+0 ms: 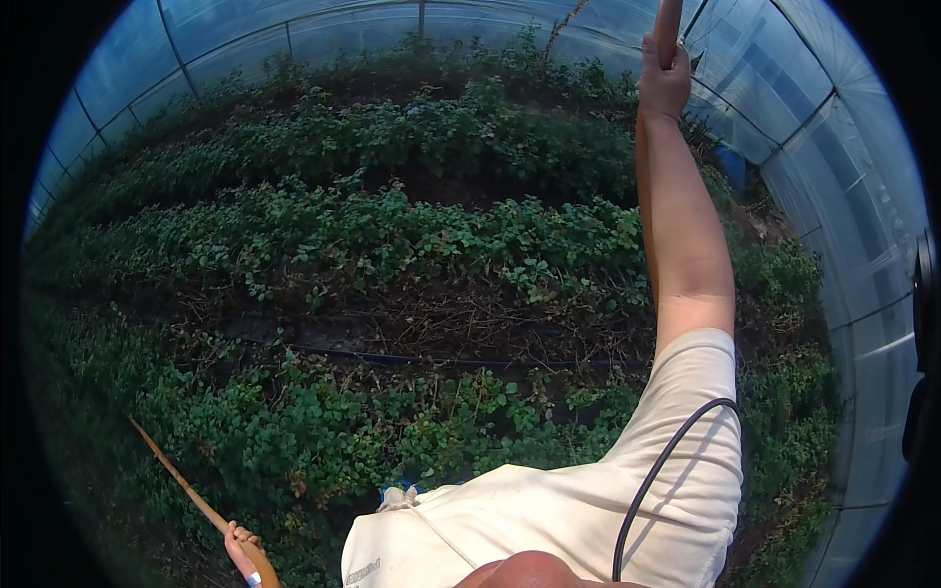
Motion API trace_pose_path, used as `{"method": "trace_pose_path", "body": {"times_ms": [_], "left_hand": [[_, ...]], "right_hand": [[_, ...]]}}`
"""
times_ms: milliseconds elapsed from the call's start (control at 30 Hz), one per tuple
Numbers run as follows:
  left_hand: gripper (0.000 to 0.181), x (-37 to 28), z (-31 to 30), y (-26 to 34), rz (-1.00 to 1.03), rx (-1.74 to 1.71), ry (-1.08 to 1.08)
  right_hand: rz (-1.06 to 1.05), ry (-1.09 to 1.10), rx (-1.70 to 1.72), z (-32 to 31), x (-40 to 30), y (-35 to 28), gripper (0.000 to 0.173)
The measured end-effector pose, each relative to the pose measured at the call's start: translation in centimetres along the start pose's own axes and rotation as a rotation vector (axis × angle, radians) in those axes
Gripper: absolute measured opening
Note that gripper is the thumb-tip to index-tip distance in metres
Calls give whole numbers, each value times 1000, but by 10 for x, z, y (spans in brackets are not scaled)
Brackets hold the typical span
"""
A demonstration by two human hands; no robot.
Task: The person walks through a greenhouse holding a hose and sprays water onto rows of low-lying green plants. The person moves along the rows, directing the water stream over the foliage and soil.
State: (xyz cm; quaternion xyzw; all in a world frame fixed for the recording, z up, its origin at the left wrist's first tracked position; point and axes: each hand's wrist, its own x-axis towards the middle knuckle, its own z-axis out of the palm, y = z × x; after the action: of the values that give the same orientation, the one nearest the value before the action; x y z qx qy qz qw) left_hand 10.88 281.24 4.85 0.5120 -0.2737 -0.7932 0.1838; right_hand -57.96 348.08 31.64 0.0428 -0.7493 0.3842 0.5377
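My right hand (664, 82) is raised at the upper right, its fingers closed around a long tan-brown pole (667, 29). Part of this pole runs down behind my outstretched forearm. At the lower left, my left hand (242, 538) grips another visible length of tan-brown pole (184, 481), which narrows away toward the left over the plants. Whether both lengths belong to one pole cannot be told. A white band (253, 579) shows at the left wrist. Leafy green plants (441, 228) grow in rows in front of me.
A dark drip line (412, 360) crosses the soil and dry stems between rows. Translucent plastic sheeting on a frame (867, 242) encloses the far side and right. A blue object (730, 167) stands at the upper right. A black cable (650, 478) loops over my right sleeve.
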Motion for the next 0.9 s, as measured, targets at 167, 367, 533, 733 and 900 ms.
{"method": "trace_pose_path", "body": {"times_ms": [167,367,533,733,900], "left_hand": [[32,-22,19,1,-47,24,96],[19,-35,37,0,-32,57,24],[21,-43,35,-1,-46,-10,-73],[22,11,-18,2,23,-87,-50],[33,-9,-1,1,-8,-38,76]], "right_hand": [[28,-26,19,4,-6,-8,52],[32,-35,2,-3,-3,-4,53],[49,-24,26,-3,-7,-2,53],[67,-57,-7,-5,-6,-7,53],[88,-88,47,12,-15,-24,52]]}}
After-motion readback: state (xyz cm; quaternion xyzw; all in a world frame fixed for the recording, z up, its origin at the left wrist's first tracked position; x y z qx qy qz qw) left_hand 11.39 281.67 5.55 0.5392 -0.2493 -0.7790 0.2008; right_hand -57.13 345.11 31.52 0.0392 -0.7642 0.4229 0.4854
